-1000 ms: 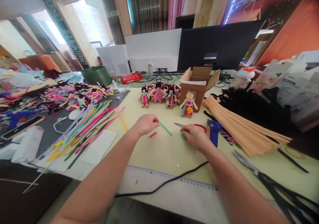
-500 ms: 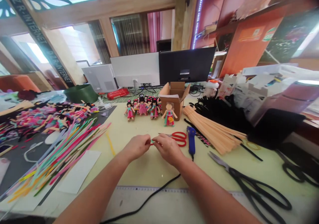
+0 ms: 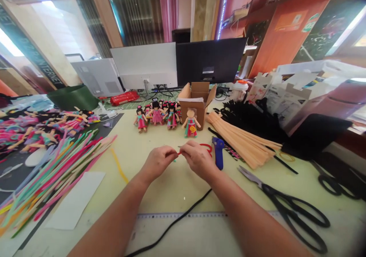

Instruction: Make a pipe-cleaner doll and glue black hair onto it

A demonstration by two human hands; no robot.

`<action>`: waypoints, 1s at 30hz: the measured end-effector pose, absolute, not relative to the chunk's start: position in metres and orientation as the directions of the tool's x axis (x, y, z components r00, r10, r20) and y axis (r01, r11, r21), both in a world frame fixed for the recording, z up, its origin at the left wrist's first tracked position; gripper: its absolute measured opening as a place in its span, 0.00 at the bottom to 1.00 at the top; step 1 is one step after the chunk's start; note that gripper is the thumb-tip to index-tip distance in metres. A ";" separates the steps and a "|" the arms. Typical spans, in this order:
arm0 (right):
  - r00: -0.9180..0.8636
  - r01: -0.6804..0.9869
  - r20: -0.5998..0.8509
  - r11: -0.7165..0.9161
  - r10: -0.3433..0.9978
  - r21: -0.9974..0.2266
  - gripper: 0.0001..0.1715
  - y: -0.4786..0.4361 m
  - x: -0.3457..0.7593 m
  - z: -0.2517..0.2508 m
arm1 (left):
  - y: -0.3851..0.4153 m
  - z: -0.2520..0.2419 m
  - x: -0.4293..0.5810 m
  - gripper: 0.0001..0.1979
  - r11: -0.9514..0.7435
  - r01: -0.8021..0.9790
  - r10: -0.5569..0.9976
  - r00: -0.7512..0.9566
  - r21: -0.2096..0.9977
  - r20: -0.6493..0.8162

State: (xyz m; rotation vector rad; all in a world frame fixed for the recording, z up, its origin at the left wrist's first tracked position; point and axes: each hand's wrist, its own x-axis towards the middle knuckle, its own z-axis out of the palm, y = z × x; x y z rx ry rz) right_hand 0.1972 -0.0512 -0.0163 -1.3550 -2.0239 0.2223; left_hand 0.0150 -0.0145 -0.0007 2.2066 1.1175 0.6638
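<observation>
My left hand [image 3: 159, 160] and my right hand [image 3: 198, 159] meet above the yellow-green table [image 3: 171, 188], fingertips pinched together. Between them they grip short pieces of pipe cleaner [image 3: 177, 155], red and teal, mostly hidden by the fingers. Red-handled scissors [image 3: 206, 147] lie just behind my right hand, and a blue glue gun [image 3: 219, 150] lies to its right. A headless doll in a coloured dress [image 3: 190, 123] stands beyond the hands, with a row of finished black-haired dolls [image 3: 156, 115] to its left.
A pile of coloured pipe cleaners [image 3: 54, 169] spreads at the left, a peach bundle [image 3: 246, 142] at the right. Large black scissors [image 3: 288, 205] lie near right. An open cardboard box [image 3: 198, 100], monitors [image 3: 210, 60], a ruler [image 3: 183, 216] and a black cable [image 3: 174, 222] surround the work area.
One second ago my hands were apart near loose red and teal pieces on the table; they have come together and now pinch those pieces between them. The view has shifted.
</observation>
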 end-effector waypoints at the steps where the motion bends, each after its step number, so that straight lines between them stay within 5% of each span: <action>1: -0.228 0.741 0.454 0.456 0.861 -0.492 0.10 -0.050 0.199 -0.015 | -0.015 -0.002 0.016 0.12 -0.468 0.530 0.842 0.510 0.708 0.175; 7: -0.233 0.715 0.481 0.484 0.845 -0.504 0.06 -0.048 0.207 -0.010 | -0.014 -0.008 0.019 0.13 -0.196 0.356 0.868 0.497 0.914 -0.008; 13: -0.305 0.704 0.485 0.537 0.820 -0.465 0.07 -0.049 0.205 -0.006 | -0.008 -0.012 0.009 0.16 0.021 0.243 0.807 0.568 0.970 -0.160; 30: -0.458 0.706 0.494 0.640 0.739 -0.302 0.11 -0.042 0.203 -0.015 | -0.002 -0.009 0.005 0.10 -0.014 0.385 0.698 0.665 0.923 -0.267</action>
